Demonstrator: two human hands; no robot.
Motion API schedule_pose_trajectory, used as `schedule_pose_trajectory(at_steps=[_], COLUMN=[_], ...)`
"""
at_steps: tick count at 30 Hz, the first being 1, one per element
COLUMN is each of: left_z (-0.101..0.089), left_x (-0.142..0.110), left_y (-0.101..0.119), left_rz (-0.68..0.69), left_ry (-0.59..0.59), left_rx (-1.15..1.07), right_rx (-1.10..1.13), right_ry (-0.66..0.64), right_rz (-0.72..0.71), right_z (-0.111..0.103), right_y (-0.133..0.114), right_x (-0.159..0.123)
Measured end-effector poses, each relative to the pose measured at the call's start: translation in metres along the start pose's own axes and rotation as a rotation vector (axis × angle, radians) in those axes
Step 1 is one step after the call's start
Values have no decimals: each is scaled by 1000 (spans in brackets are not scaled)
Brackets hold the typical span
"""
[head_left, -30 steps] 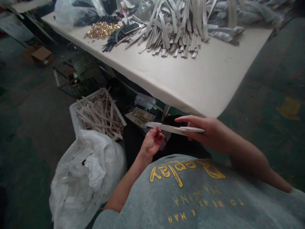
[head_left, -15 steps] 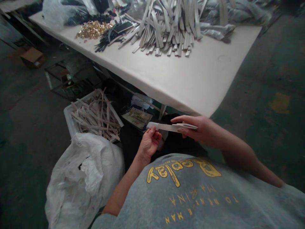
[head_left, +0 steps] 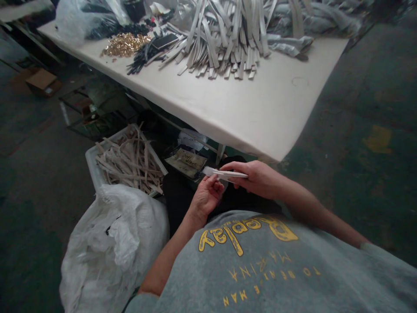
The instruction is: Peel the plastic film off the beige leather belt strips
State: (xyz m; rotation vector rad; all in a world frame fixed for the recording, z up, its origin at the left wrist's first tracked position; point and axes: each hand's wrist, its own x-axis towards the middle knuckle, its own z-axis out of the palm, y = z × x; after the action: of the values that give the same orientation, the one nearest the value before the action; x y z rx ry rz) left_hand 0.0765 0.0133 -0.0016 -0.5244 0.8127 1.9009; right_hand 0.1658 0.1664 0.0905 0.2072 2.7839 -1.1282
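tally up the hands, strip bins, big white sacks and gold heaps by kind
Hands: 2, left hand and right hand, both holding pale strip material
Strip bin: 1
Big white sack: 1
Gold heap: 1
Total: 5

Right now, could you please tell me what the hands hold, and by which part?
A pale flat strap: left hand pinches it near one end, right hand holds it toward the other.

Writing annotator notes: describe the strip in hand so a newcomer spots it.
Find the white table; below its near corner are the left hand and right hand. The pale strip runs between them; unlike the heaped strips on the table, it alone is held.
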Motion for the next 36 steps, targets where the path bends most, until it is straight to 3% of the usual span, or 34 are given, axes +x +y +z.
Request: schedule_pose_trajectory(at_steps=[3, 6, 11, 14, 17, 19, 22, 27, 29, 32, 36], left_z=[-8, -10, 2, 2, -4, -8, -10, -1, 2, 7, 6], left_x=[3, 4, 1, -3, -6, -6, -4, -8, -11, -7, 21], left_y=[12, 13, -4, -2, 7, 11, 9, -2, 1, 23, 89], left_rz=[57, 59, -26, -42, -24, -24, -33, 21, 42, 82, 298], left_ry=[69, 78, -37, -24, -29, -62, -96, -233, -277, -258, 19], left_rx=[-49, -50, 84, 96, 58, 53, 137, 299, 292, 152, -33], right_rx=[189, 166, 120, 358, 544, 490, 273, 156, 249, 379, 423], right_ry=[-52, -3, 75, 114, 264, 332, 320, 350, 314, 125, -100], right_rz=[-3, -42, -27, -51, -94, -198, -401, -524, -549, -509, -326], right_z=[-15, -20, 14, 30, 33, 32, 36, 45, 41, 26, 7], right_y=[9, 12, 16, 31, 51, 58, 57, 43, 36, 29, 32], right_x=[-22, -34, -3, 13, 12, 7, 3, 4, 0, -13, -38])
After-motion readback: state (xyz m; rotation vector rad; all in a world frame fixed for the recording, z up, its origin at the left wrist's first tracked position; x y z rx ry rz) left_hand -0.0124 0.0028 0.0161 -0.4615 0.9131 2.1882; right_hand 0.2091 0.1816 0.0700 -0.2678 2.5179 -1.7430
